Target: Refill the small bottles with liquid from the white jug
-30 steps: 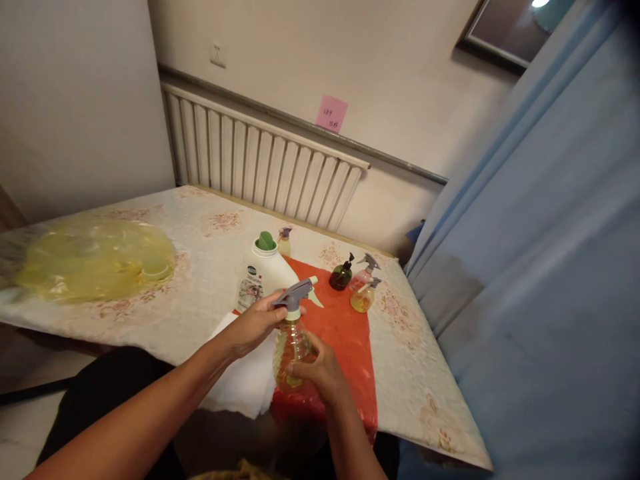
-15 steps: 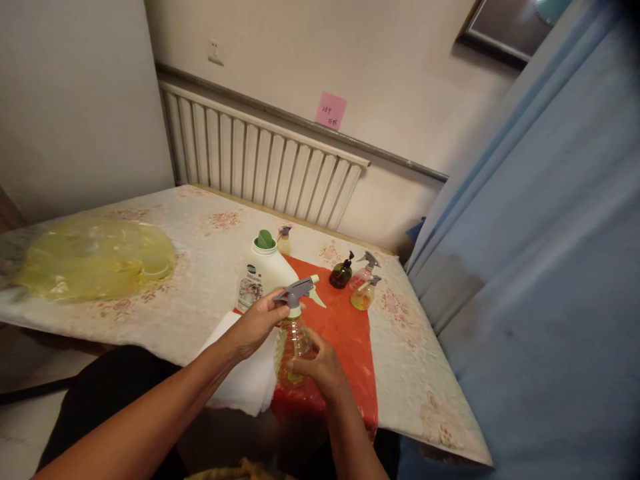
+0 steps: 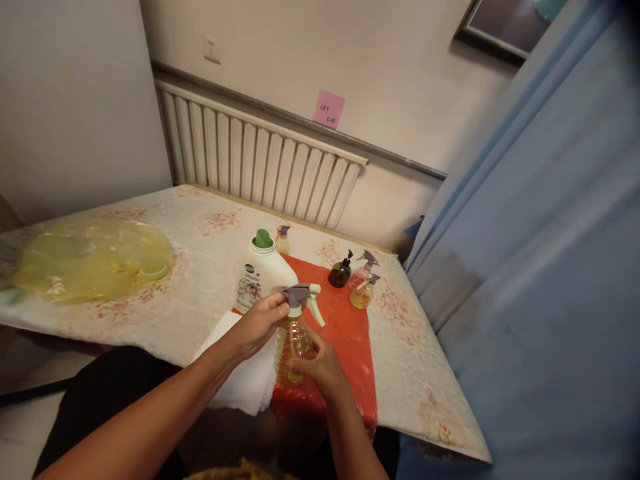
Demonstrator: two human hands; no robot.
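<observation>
A clear spray bottle [image 3: 301, 339] with a little yellowish liquid low inside stands upright between my hands. My right hand [image 3: 323, 365] is wrapped round its body. With fingers and thumb, my left hand [image 3: 264, 325] pinches the grey and pale-green trigger head [image 3: 303, 293] at its neck. The nozzle points right. Just behind is a large white detergent jug [image 3: 270, 270] with an open neck and green inside the mouth. Under the bottle lies a red sheet [image 3: 345, 333], and a white cloth [image 3: 240, 383] lies to its left.
At the right stand a dark green pump bottle [image 3: 341, 274], a pinkish spray bottle [image 3: 361, 275] and one with yellow liquid [image 3: 361, 298]. Another small sprayer [image 3: 283, 240] is behind the jug. A yellow plastic bag [image 3: 95, 260] lies left. A blue curtain [image 3: 540, 267] hangs at right.
The trigger head has turned on the bottle, its nozzle swinging a little toward me and its trigger hanging lower. My right hand keeps its place on the bottle.
</observation>
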